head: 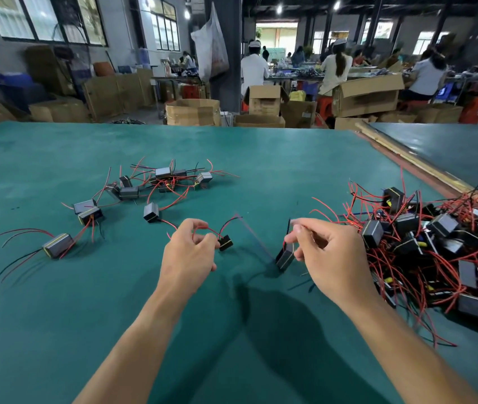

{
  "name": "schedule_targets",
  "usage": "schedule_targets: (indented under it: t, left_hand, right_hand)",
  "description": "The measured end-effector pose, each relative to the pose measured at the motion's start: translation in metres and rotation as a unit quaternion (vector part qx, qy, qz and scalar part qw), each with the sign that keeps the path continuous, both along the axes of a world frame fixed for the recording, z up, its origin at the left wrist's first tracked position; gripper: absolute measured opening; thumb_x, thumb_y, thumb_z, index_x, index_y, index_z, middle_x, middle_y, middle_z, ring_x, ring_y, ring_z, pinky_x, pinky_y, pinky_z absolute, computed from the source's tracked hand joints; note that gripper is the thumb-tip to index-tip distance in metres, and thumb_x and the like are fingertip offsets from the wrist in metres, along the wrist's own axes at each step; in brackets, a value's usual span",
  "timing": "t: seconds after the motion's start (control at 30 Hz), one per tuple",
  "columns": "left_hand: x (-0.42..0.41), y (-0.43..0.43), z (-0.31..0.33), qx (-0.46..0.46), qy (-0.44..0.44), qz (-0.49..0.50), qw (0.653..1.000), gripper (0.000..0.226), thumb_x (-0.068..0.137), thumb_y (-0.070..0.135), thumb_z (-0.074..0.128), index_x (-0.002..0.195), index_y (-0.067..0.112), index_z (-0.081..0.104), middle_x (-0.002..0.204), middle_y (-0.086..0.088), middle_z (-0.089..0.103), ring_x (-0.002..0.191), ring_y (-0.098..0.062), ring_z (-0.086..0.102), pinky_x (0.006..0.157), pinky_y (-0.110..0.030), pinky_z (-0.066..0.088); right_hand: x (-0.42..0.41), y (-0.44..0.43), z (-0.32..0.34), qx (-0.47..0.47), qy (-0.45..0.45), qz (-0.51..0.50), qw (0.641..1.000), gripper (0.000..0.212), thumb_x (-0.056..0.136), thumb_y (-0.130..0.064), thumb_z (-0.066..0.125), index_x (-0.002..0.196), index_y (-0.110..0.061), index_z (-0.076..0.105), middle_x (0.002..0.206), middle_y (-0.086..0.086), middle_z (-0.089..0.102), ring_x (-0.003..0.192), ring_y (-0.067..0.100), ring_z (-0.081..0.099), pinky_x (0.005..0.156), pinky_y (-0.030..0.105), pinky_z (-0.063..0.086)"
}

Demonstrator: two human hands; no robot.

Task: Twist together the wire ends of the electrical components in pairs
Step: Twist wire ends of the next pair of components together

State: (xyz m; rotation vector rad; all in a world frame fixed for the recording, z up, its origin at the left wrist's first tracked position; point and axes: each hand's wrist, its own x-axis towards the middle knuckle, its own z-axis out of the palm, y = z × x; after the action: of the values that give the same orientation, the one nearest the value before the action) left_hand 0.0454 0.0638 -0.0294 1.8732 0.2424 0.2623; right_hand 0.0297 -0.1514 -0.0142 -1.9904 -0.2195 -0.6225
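My left hand (188, 250) pinches the red wire of a small black component (226, 242) that hangs just right of its fingers, above the green table (57, 316). My right hand (323, 252) pinches a wire of a second grey-black component (285, 259), which dangles tilted below its fingertips; the wires there are blurred. The two hands are apart, with a gap between the components.
A big heap of loose components with red and black wires (436, 252) lies at the right. Several components with wires (156, 185) are scattered at the left and middle, one (57, 245) near the left edge. Cardboard boxes (192, 112) and seated people stand beyond the table.
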Motion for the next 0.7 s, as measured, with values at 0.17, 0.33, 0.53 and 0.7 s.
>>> schedule_targets:
  t: [0.17, 0.33, 0.53, 0.7]
  left_hand:
    - [-0.002, 0.000, 0.003, 0.014, -0.006, -0.018, 1.000, 0.018, 0.082, 0.024, 0.058, 0.098, 0.031, 0.054, 0.071, 0.010, 0.071, 0.045, -0.015, 0.062, 0.055, -0.033, 0.050]
    - [-0.010, -0.007, 0.008, 0.020, 0.010, -0.057, 0.998, 0.035, 0.065, 0.039, 0.064, 0.098, 0.034, 0.054, 0.074, 0.010, 0.070, 0.048, -0.017, 0.063, 0.049, -0.027, 0.046]
    - [-0.016, -0.008, 0.007, 0.125, -0.019, -0.112, 0.986, 0.052, 0.053, 0.043, 0.075, 0.102, 0.037, 0.056, 0.085, 0.016, 0.069, 0.049, -0.005, 0.052, 0.059, -0.029, 0.050]
    - [-0.023, -0.011, 0.010, 0.186, -0.013, -0.189, 0.964, 0.066, 0.049, 0.040, 0.081, 0.109, 0.039, 0.052, 0.100, 0.015, 0.063, 0.054, -0.020, 0.056, 0.065, -0.038, 0.053]
  right_hand:
    - [0.002, -0.001, 0.001, 0.014, 0.000, -0.001, 1.000, 0.018, 0.095, -0.006, 0.058, 0.100, -0.009, 0.075, 0.078, -0.009, 0.075, 0.057, 0.006, 0.068, 0.065, 0.031, 0.059]
    - [0.000, -0.001, 0.000, -0.025, -0.014, -0.001, 1.000, 0.015, 0.094, -0.012, 0.062, 0.094, -0.010, 0.077, 0.071, -0.014, 0.073, 0.056, 0.003, 0.066, 0.064, 0.026, 0.055]
    - [-0.004, -0.001, 0.004, -0.065, -0.018, 0.030, 0.997, 0.016, 0.091, -0.025, 0.067, 0.082, -0.015, 0.076, 0.069, -0.014, 0.071, 0.059, 0.004, 0.064, 0.065, 0.035, 0.054]
    - [-0.005, 0.001, 0.004, -0.090, -0.008, 0.062, 0.994, 0.009, 0.088, -0.024, 0.073, 0.083, -0.021, 0.079, 0.074, -0.006, 0.068, 0.067, 0.012, 0.062, 0.071, 0.038, 0.051]
